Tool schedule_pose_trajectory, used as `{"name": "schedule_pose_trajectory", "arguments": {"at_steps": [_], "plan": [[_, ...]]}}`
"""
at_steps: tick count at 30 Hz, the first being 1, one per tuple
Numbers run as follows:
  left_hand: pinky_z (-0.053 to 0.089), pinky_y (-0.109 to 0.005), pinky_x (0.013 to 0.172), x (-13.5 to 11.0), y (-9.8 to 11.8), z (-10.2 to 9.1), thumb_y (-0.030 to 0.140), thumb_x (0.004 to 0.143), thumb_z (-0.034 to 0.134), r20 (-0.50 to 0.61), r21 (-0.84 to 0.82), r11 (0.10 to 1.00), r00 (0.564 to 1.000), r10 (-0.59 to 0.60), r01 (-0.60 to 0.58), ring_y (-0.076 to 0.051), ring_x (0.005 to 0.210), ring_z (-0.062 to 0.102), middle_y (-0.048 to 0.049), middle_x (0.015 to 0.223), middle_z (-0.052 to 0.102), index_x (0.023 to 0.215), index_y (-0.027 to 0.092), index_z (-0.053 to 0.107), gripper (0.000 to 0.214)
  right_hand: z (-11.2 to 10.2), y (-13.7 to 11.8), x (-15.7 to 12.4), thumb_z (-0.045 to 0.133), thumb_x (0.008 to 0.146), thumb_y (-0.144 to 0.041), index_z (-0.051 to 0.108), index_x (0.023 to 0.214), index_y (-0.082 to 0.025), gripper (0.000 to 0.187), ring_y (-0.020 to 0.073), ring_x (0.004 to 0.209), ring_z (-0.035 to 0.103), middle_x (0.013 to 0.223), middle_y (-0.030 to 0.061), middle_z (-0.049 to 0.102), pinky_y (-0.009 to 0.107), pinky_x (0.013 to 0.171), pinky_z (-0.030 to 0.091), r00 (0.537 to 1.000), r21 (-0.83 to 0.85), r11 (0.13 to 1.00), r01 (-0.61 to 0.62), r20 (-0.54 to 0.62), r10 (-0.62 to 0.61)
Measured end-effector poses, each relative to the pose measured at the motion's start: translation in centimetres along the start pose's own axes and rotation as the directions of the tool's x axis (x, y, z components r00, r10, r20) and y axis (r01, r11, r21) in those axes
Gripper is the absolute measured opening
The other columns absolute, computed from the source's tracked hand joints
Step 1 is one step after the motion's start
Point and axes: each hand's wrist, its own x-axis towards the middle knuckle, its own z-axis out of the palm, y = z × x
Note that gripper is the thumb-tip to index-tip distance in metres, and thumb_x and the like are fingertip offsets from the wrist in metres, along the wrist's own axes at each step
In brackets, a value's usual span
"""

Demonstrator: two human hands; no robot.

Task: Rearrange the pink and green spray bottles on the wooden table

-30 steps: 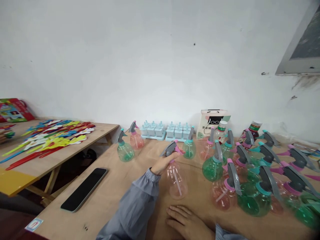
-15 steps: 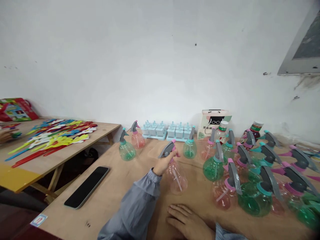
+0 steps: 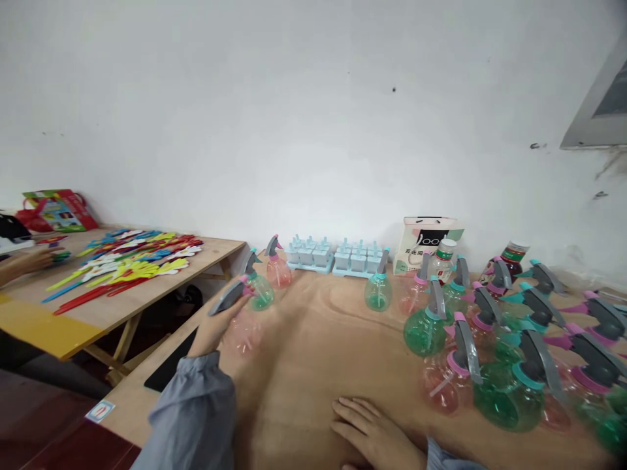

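My left hand (image 3: 219,326) is closed round the neck of a pink spray bottle (image 3: 243,334) with a grey trigger head, at the left of the table. Just behind it stand a green spray bottle (image 3: 261,292) and another pink spray bottle (image 3: 279,271). My right hand (image 3: 375,432) lies flat on the tabletop near the front edge, fingers stretched out, holding nothing. To its right is a group of several pink and green spray bottles, among them a pink one (image 3: 443,385) and a green one (image 3: 509,398).
Light-blue popsicle moulds (image 3: 357,261) stand along the wall beside a printed paper bag (image 3: 409,245). A black phone (image 3: 169,365) lies partly behind my left arm. On the neighbouring table are colourful hand-shaped pieces (image 3: 132,264) and another person's hand (image 3: 36,261).
My left hand has carried the pink spray bottle leftward, close to the green and pink bottles there. My right hand stays flat on the table. The view has turned slightly left.
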Motion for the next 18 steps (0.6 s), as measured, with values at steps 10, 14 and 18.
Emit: {"name": "schedule_pose_trajectory", "arguments": {"at_steps": [10,14,18], "plan": [[0.055,-0.032,0.065,3.5,-5.4,-1.8,0.046,0.053,0.082,-0.251,-0.013,0.999,0.967,-0.033,0.031,-0.02,0.068,0.065,-0.0011,0.067,0.068,0.094,0.01,0.075,0.055,-0.2,-0.2,0.0,0.053,0.094,-0.048,0.053,0.14,-0.016,0.056,0.0272,0.142,0.04,0.151,0.0141,0.045,0.043,0.117,0.034,0.997,0.108,0.993,-0.053,0.053,0.047],[0.054,-0.033,0.07,4.0,-5.2,-0.5,0.048,0.057,0.08,-0.213,0.002,1.0,0.977,0.012,-0.012,-0.021,0.073,0.064,-0.0018,0.071,0.068,0.093,0.011,0.074,0.052,-0.7,-0.4,0.1,0.055,0.093,-0.045,0.051,0.141,-0.014,0.057,0.0298,0.143,0.037,0.153,0.0156,0.041,0.046,0.118,0.032,0.992,0.12,0.99,-0.074,0.112,0.06],[0.053,-0.039,0.083,4.0,-5.0,0.5,0.057,0.058,0.077,-0.225,0.032,0.996,0.97,0.09,-0.085,-0.025,0.084,0.065,-0.0049,0.079,0.069,0.092,0.011,0.07,0.058,-0.7,-0.4,0.1,0.059,0.091,-0.041,0.052,0.141,-0.015,0.056,0.0297,0.142,0.039,0.152,0.0154,0.043,0.046,0.117,0.033,0.995,0.129,0.99,-0.061,0.087,0.05]]}}
